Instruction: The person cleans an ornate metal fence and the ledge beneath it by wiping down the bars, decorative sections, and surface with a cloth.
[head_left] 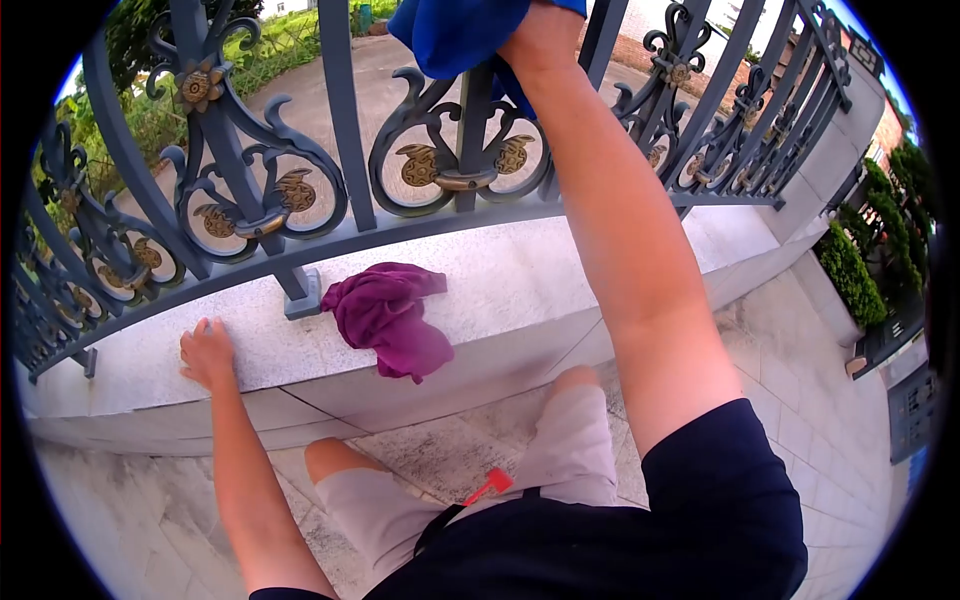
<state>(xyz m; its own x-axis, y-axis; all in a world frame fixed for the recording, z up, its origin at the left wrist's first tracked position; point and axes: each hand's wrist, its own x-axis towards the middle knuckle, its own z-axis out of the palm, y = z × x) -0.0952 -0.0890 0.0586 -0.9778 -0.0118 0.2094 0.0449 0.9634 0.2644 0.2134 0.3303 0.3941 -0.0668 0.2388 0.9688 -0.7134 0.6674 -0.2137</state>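
Observation:
My left hand (pixel 207 354) rests on top of the pale stone ledge (pixel 500 272), its fingers spread a little and holding nothing. My right arm reaches up to the top edge of the view, where my right hand (pixel 541 35) is partly covered by a blue cloth (pixel 455 35). The cloth lies against the bars of the grey metal fence (pixel 345 120), and the fingers are wrapped in or behind it. A crumpled purple cloth (pixel 392 318) lies on the ledge between my arms, beside a fence foot (pixel 301 293).
Scrolls and bronze-coloured flowers (pixel 200 86) stick out from the fence. A stone pillar (pixel 815 170) stands at the right end, with hedges (pixel 852 275) beyond. Stone paving (pixel 770 400) lies below the ledge. My knees are close to the ledge's front face.

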